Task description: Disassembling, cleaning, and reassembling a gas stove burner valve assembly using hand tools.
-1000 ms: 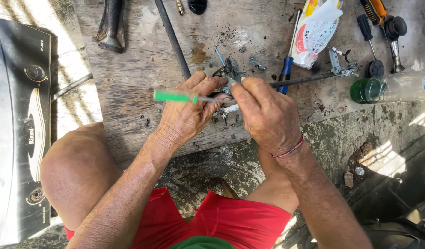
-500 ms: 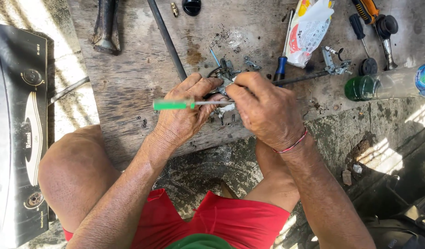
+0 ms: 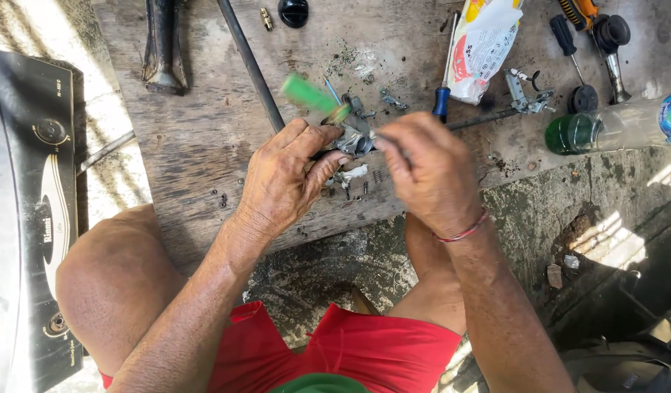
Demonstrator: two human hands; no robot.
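The left hand (image 3: 281, 182) pinches a small metal part (image 3: 353, 140) over the board (image 3: 197, 138). The right hand (image 3: 426, 171) is closed, probably around the blurred green-handled tool (image 3: 310, 94). The part looks stiff, light and slippery; best gripped by its body.

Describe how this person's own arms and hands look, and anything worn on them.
Both arms are bare, with no sleeves or gloves. The left hand wears nothing visible. The right hand has a thin red string bracelet around its wrist. The fingers look grimy from work.
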